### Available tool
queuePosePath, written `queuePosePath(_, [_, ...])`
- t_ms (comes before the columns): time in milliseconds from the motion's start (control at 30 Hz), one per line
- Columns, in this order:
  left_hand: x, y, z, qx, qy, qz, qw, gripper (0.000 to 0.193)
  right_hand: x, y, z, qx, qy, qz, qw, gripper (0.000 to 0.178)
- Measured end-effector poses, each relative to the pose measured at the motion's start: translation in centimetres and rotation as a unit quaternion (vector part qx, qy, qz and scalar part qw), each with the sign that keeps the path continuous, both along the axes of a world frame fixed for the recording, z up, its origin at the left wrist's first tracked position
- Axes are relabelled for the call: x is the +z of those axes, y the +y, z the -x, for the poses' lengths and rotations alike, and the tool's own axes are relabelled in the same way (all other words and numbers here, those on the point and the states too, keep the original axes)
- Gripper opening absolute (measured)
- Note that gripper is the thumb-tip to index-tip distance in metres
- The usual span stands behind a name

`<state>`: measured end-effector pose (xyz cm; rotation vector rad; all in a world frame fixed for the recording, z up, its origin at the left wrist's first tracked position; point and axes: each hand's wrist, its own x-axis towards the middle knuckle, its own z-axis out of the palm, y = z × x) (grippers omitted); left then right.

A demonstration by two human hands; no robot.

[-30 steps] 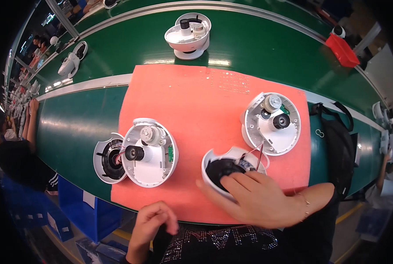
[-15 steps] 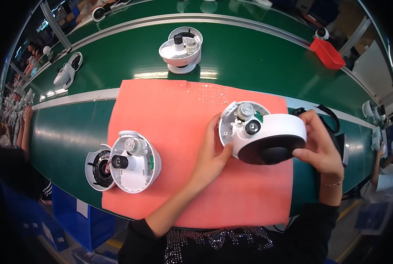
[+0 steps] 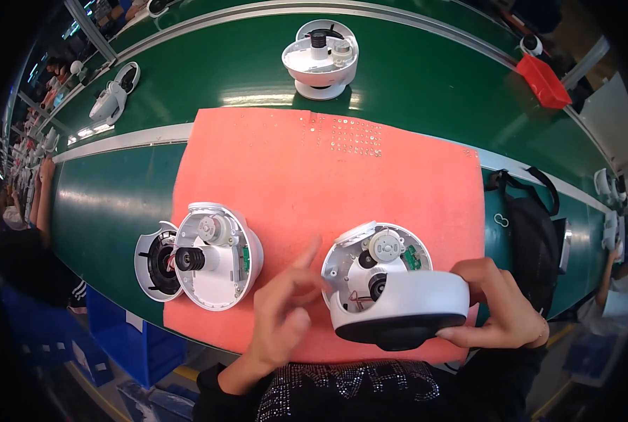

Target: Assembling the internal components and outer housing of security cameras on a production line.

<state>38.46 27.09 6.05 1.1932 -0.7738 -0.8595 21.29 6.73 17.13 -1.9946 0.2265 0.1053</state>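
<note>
On the pink foam mat [image 3: 286,176], a round white camera housing [image 3: 340,271] lies with its inside showing a motor, a black lens and a green board. A white front shell with a black face [image 3: 426,299] tilts over its near side. My right hand [image 3: 500,306] pinches the right side of this shell, thumb below and fingers above. My left hand [image 3: 279,320] hovers just left of the housing, its fingers apart and holding nothing. Further left sits another opened housing [image 3: 222,271], its front shell [image 3: 158,264] leaning beside it.
Small screws [image 3: 356,133] lie in rows at the mat's far edge. Beyond, an opened camera [image 3: 321,70] stands on the green conveyor. A black bag [image 3: 530,225] lies right of the mat. A red bin [image 3: 544,81] is at the far right, blue bins [image 3: 127,337] at lower left.
The housing and its front shell have come nearer to me, and the shell has tipped down over the near side. My left hand has let go of the housing and moved left.
</note>
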Motion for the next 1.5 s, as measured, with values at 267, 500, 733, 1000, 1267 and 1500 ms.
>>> queuePosePath(267, [3.1,-1.4,-0.1,0.001,-0.291,-0.092,0.952,0.057,-1.7,-0.3,-2.1,-0.070,0.053,-0.102,0.991,0.043])
queuePosePath(500, [3.4,-1.7,-0.4,0.007,-0.418,-0.210,0.884,0.046,-2.5,-1.2,-3.6,-0.067,0.015,0.163,0.984,0.029])
queuePosePath(733, [3.7,-2.3,-0.7,-0.010,-0.427,-0.219,0.877,0.046,-2.6,-1.5,-4.4,-0.031,0.003,0.304,0.952,0.033])
queuePosePath(1000, [3.3,-2.6,-0.9,-0.021,-0.387,-0.229,0.893,0.045,-2.8,-1.6,-3.9,-0.015,0.040,0.343,0.938,0.031])
queuePosePath(1267, [3.7,-2.6,-0.9,-0.035,-0.410,-0.264,0.873,0.042,-1.9,1.5,-4.4,0.102,-0.185,0.368,0.906,0.038])
queuePosePath(1500, [3.4,-2.9,-1.0,-0.038,-0.435,-0.214,0.874,0.044,-1.5,1.6,-5.0,0.179,-0.192,0.228,0.937,0.043])
